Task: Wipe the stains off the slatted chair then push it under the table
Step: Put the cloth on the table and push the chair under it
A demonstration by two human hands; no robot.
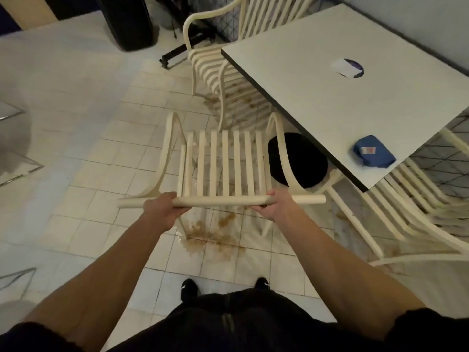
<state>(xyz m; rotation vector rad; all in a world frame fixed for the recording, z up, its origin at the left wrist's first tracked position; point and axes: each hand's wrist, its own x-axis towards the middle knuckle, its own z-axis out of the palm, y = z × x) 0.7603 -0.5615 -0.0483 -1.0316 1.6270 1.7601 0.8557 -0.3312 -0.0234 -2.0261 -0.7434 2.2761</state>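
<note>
The chair (223,163) stood on the tiled floor at twelve o'clock from the person, its back nearest them and its seat facing away. Both hands gripped its top rail (220,200). The left hand (162,208) was curled round the rail toward its nine o'clock end, and the right hand (272,205) was curled round it toward three o'clock, fingers wrapped under the bar.

The table (330,97) lay at about two o'clock of the chair, its near edge just beside the chair's right armrest. A blue cloth (374,152) rested on the tabletop close to that edge. A round black thing (297,161) sat under the table, just past the armrest.

Brown stains (213,235) spread over the floor tiles below the chair's back, at six o'clock of the seat. A second chair (210,64) stood at twelve o'clock, partly under the table, and a third chair (406,207) stood at three o'clock.
</note>
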